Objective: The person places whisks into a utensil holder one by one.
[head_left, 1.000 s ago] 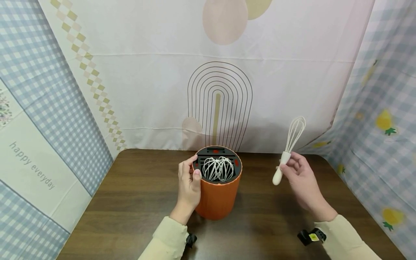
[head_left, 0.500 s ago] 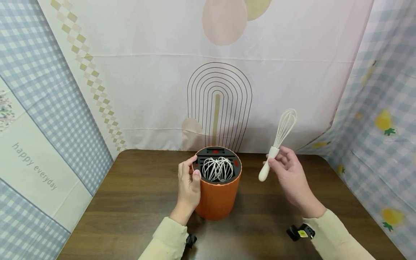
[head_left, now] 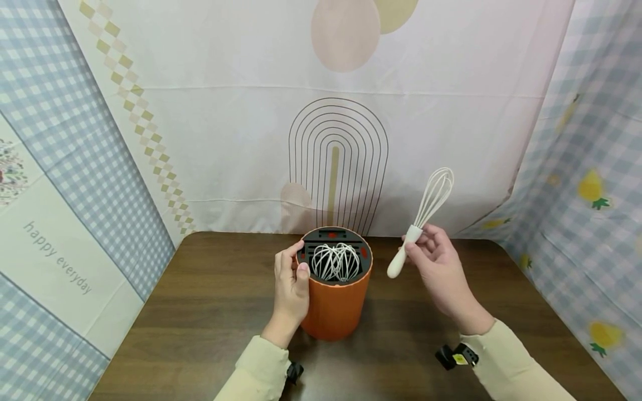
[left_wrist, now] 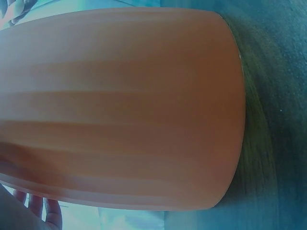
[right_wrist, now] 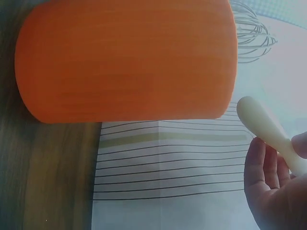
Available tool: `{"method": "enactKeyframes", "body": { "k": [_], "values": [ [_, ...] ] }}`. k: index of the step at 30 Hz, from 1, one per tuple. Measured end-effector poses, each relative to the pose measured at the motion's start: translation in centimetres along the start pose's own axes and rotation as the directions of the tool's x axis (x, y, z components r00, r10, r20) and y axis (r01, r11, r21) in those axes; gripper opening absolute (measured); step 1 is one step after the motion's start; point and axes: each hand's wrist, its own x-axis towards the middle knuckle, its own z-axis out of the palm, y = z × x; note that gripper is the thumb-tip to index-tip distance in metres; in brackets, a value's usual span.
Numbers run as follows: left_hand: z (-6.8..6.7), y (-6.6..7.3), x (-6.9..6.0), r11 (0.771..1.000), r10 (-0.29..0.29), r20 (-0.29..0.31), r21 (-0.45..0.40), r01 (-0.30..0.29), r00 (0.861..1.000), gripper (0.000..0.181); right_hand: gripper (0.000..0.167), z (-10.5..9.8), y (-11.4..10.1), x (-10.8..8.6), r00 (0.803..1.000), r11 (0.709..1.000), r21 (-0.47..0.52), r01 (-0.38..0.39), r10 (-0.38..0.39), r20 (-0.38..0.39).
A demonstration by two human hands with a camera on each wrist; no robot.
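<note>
In the head view, an orange round knife block (head_left: 335,312) with a black slotted top stands upright on the table. White whisk heads (head_left: 336,262) stick up from its front opening; their handles are hidden inside. My left hand (head_left: 292,287) holds the block's left side near the rim, thumb in front and fingers around the side. To the right, my right hand (head_left: 438,267) pinches a white whisk (head_left: 413,234) by its handle, off the table. The whisk tilts, wires up and right, handle end pointing down toward the block. In the right wrist view that handle (right_wrist: 261,122) is apart from the block.
A brown wooden table (head_left: 210,312) lies under everything. Behind it hangs a pale patterned cloth (head_left: 241,156). Checked cloth (head_left: 592,234) hangs on the right side, and another checked cloth (head_left: 115,184) on the left.
My right hand has moved left with the whisk, bringing it closer to the knife block and slightly higher. My left hand and the block have stayed in place.
</note>
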Motion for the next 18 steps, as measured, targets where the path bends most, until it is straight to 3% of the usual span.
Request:
{"method": "enactKeyframes", "body": {
  "k": [6, 12, 14, 18],
  "values": [
    [0.0, 0.6, 0.1, 1.000, 0.021, -0.021, -0.007, -0.021, 1.000, 0.057, 0.040, 0.5, -0.3, 0.1, 1.000, 1.000, 0.008, 0.003, -0.003, 0.002],
    [-0.6, 3.4, 0.5, 0.999, 0.023, -0.023, -0.031, -0.023, 0.999, 0.056, 0.039, 1.1, -0.8, -0.1, 0.999, 0.999, 0.007, 0.041, -0.041, 0.008],
    [-0.6, 3.3, 0.5, 0.999, 0.023, -0.023, -0.030, -0.023, 0.999, 0.056, 0.038, 1.4, -1.0, -0.1, 0.998, 0.998, 0.006, 0.062, -0.062, 0.005],
    [-0.1, 1.4, 0.2, 1.000, 0.023, -0.022, -0.011, -0.023, 0.999, 0.053, 0.038, 2.0, -1.2, 0.0, 0.993, 0.993, 0.021, 0.114, -0.114, -0.041]
  ]
}}
